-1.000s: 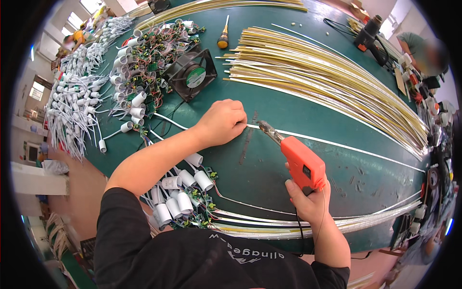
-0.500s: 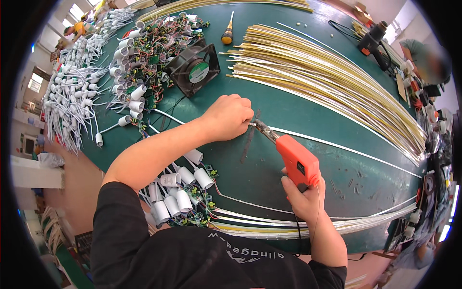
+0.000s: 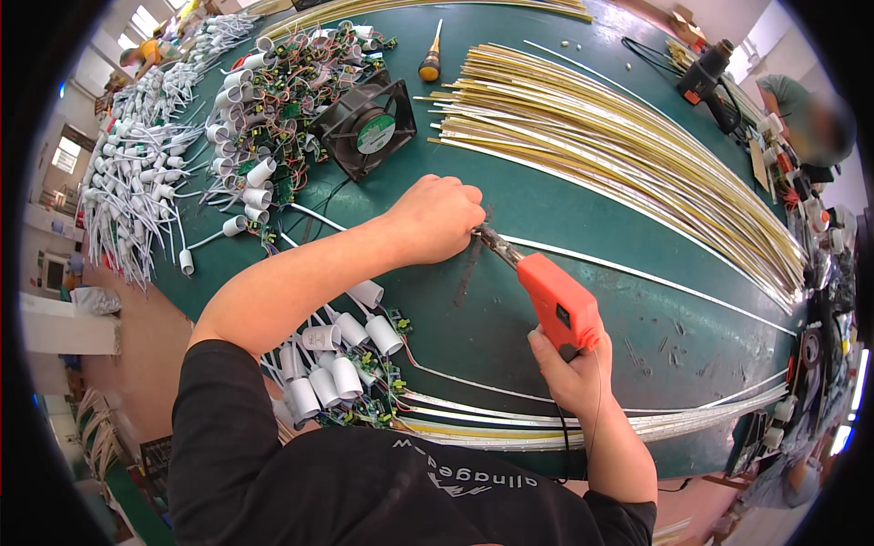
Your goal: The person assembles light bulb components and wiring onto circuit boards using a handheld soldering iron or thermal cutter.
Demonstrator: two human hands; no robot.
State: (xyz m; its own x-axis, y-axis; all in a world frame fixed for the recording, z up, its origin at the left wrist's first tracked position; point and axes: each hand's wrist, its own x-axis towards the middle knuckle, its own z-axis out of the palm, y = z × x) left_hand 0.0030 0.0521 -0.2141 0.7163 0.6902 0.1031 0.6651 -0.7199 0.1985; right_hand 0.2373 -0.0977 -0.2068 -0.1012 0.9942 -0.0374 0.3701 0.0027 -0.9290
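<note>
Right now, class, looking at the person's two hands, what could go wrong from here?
The metal front end of the orange gun-shaped tool in the right hand is very close to the left hand; if hot, it might burn it.

The black cord hanging below the tool crosses the near bundle of strips, so it could snag them.

My right hand [image 3: 583, 375] grips an orange soldering gun [image 3: 555, 296], metal tip right at my left hand's [image 3: 439, 220] bunched fingers; what they pinch is hidden. White strip [image 3: 592, 258] runs right from near tip. Beyond: black fan [image 3: 374, 134], screwdriver [image 3: 429, 67], yellow-white strip heap [image 3: 605, 155]. Nearer me: white cylinders [image 3: 347, 379], circuit boards [image 3: 401, 322]. Green tabletop [image 3: 482, 337].
</note>
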